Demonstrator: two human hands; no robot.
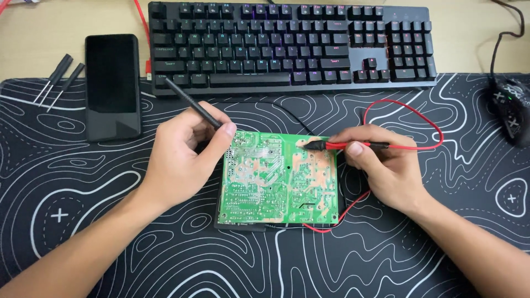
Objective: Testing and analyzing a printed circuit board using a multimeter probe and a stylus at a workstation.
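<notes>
Both hands pinch probes on the green circuit board (279, 179): left hand (182, 160) black probe (193, 105), right hand (381, 168) red probe (353, 145); probing appears underway.

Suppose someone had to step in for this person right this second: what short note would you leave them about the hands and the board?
Left hand: grips the black probe, tip at the upper left corner of the green circuit board.
Right hand: pinches the red probe, tip on the board's upper right area, red lead looping behind.
The board lies solder side up over a dark case on the patterned desk mat.
Nearby: phone, two small screwdrivers, keyboard, mouse.
Done: both probes are placed.
Left: no meter shows in view, so no reading can be told.
</notes>
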